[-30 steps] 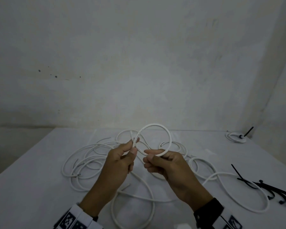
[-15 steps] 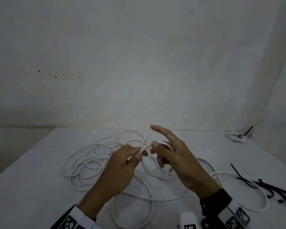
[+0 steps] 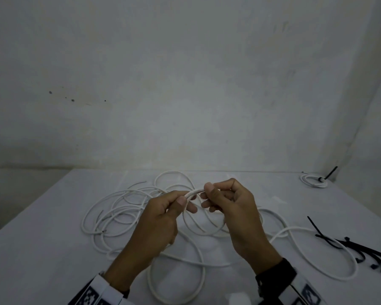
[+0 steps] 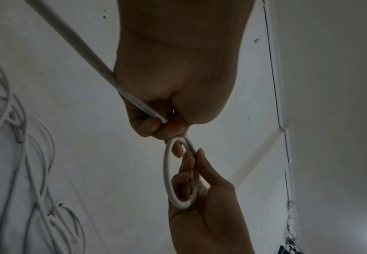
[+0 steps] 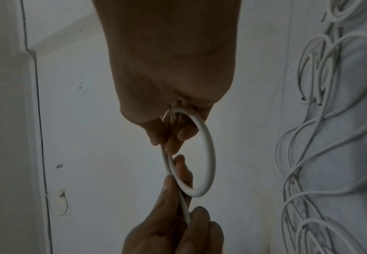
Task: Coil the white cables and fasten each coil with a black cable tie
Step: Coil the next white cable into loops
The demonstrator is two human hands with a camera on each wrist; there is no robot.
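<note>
I'm seeing the white cable showing a smooth, faintly glossy plastic-looking jacket, with small printed marks running along it in the left wrist view. The black cable ties are looking like thin, dark plastic strips. The table is reading as a matt, pale surface, and the wall behind is looking like rough, speckled plaster.
</note>
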